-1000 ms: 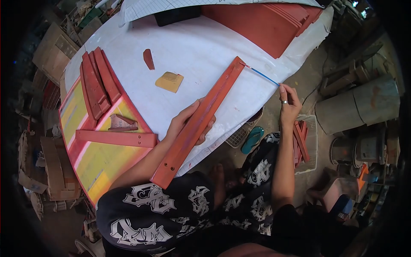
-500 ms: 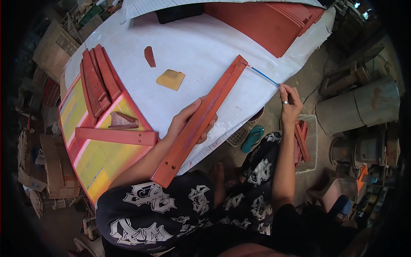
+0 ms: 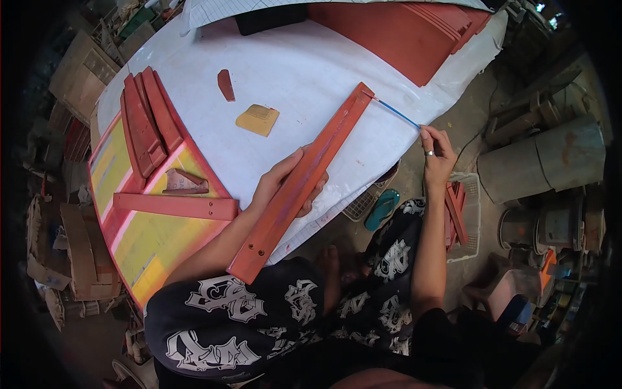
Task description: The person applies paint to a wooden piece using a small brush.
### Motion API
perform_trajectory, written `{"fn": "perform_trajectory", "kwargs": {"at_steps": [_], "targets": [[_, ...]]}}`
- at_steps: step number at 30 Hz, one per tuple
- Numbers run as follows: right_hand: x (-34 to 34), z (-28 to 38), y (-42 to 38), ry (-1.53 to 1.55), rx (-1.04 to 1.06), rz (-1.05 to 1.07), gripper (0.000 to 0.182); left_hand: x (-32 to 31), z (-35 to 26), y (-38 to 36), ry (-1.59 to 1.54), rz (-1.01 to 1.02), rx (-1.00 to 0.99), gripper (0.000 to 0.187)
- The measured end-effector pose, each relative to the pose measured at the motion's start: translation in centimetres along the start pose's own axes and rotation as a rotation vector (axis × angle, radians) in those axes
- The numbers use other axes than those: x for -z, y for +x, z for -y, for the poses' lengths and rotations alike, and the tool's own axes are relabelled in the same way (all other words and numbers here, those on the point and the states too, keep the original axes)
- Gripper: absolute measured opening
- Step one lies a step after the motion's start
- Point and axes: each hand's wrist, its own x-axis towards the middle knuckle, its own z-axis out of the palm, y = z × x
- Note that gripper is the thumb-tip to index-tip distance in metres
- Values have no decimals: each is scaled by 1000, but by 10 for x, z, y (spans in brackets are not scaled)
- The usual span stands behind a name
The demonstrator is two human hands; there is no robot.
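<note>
My left hand (image 3: 283, 183) grips a long red-brown wooden slat (image 3: 304, 179) near its middle, holding it slanted over the white-covered table (image 3: 298, 71). The slat's near end reaches my lap and has two small holes. My right hand (image 3: 437, 155) pinches the end of a thin blue brush (image 3: 397, 114). The brush tip touches the slat's far end. A ring shows on one finger of my right hand.
A yellow and pink board (image 3: 139, 233) carries several red slats (image 3: 144, 123) and one long slat (image 3: 176, 207). A yellow scraper (image 3: 257, 120) and a small red piece (image 3: 225, 84) lie on the table. Red panels (image 3: 395, 32) sit far right. A white basket (image 3: 461, 217) holds red pieces.
</note>
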Motion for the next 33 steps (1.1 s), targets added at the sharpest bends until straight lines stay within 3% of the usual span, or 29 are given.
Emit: {"fn": "perform_trajectory", "kwargs": {"at_steps": [33], "targets": [[3,-2,1,-2,-3,17,14,-4,-3,-2,6,-23,20,47]]}}
